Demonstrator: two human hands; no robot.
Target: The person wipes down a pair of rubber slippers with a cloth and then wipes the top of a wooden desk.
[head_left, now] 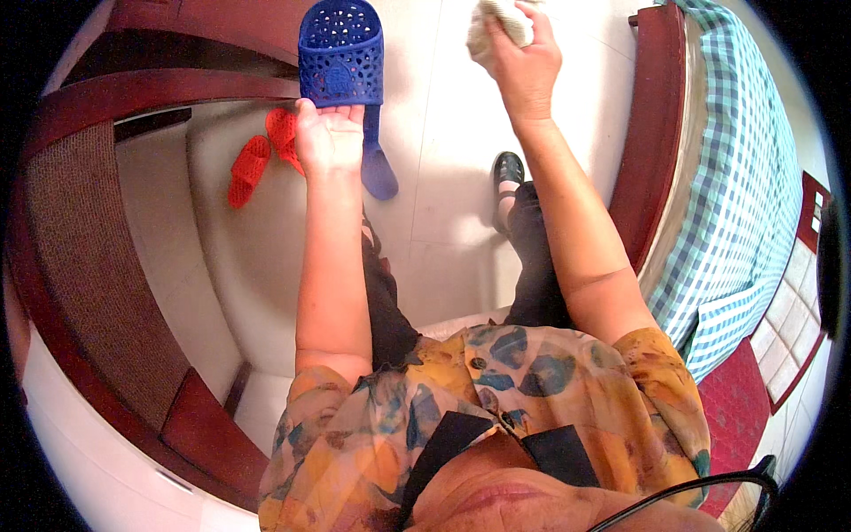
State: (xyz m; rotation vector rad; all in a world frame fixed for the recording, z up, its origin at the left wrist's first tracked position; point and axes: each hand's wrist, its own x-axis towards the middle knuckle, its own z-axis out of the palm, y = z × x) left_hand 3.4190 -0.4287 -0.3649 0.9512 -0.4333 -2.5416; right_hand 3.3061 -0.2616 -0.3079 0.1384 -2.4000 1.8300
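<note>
Woodwork fills the left side: a dark red wooden bench (pixel 106 266) with a woven brown seat curves along the pale tiled floor (pixel 443 160). Next to it on the floor lies a pair of red slippers (pixel 263 155), side by side and close together, and just right of them a second blue slipper (pixel 377 164) lies on the tiles, partly hidden behind the raised one. The left hand (pixel 328 133) is held out in front of the body, fingers closed on the heel end of a blue perforated slipper (pixel 341 53). That slipper stands above the grip with its long axis running away from the person, toe end farthest out and its holed upper surface facing the camera. The right hand (pixel 525 62) is raised at about the same height, well apart to the right, clenched around a crumpled whitish cloth (pixel 496 25) that bulges out toward the slipper. So the cloth lies to the right of the slipper, across a gap of bare floor, and the slipper's broad face lies to the left of the right hand. Below the right forearm a foot in a black sandal (pixel 508 168) rests on the floor. Farthest right, a dark red bed frame (pixel 651 133) borders a mattress with a blue-green checked sheet (pixel 740 177).
</note>
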